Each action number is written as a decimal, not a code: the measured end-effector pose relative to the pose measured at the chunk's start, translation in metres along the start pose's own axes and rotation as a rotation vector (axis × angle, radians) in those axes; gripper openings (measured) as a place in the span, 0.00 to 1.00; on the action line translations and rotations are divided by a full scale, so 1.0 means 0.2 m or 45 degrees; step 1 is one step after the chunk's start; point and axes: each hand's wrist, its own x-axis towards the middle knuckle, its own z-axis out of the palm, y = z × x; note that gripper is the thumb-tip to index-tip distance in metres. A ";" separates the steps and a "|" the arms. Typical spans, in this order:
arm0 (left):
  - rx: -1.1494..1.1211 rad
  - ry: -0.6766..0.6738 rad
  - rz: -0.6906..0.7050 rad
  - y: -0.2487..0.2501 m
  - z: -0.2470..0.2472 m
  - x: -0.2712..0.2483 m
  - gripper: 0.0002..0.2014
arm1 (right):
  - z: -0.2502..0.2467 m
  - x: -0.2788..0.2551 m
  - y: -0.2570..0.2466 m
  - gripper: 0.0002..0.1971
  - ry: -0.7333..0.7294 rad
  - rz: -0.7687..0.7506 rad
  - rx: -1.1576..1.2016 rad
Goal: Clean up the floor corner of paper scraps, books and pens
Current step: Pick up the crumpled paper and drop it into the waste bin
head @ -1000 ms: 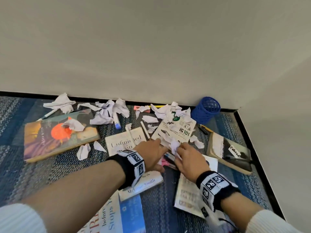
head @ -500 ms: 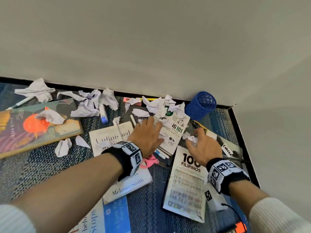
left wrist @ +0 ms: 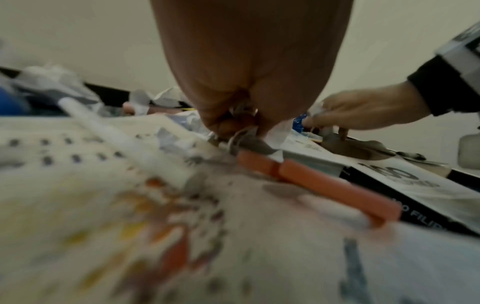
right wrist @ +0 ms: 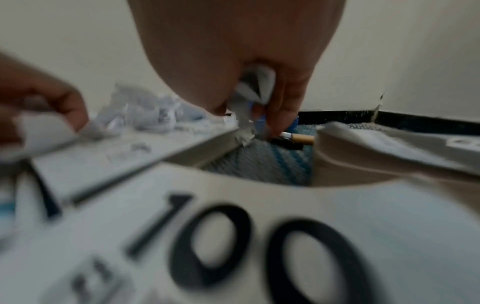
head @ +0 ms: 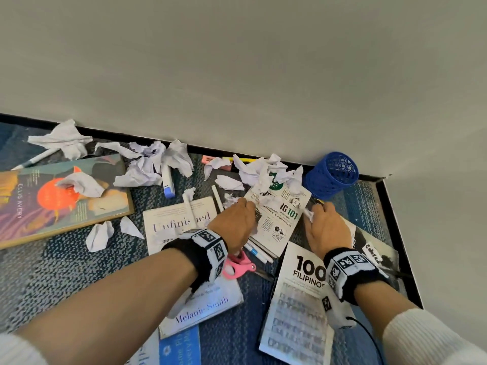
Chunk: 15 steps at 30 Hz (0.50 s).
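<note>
Hands (head: pixel 279 227) amid scraps (head: pixel 147 167) near baseboard (head: pixel 210 148)

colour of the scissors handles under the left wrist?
Pink. The scissors handles show best in the head view, just right of the left wristband.

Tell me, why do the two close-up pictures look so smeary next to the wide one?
Head view: sharp, evenly lit, title on the 100 Filipinos book readable, wall lines bowed by the wide lens. Left wrist view: foreground a blur, only the left hand fairly clear. Right wrist view: soft throughout, right hand and paper scrap smeared.
</note>
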 end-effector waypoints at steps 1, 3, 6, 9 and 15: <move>-0.008 0.059 -0.004 -0.01 -0.01 -0.01 0.11 | -0.02 0.02 -0.02 0.20 0.107 -0.014 0.055; 0.018 0.208 -0.026 -0.06 -0.04 -0.02 0.09 | -0.07 0.08 -0.11 0.25 0.253 -0.062 0.180; 0.007 0.437 -0.096 -0.14 -0.09 0.00 0.08 | -0.11 0.18 -0.30 0.32 0.200 -0.184 0.308; 0.024 0.565 -0.128 -0.20 -0.12 0.04 0.15 | -0.08 0.26 -0.46 0.43 0.033 -0.247 0.298; 0.071 0.413 -0.190 -0.24 -0.09 0.14 0.20 | -0.02 0.32 -0.55 0.24 -0.084 -0.411 0.353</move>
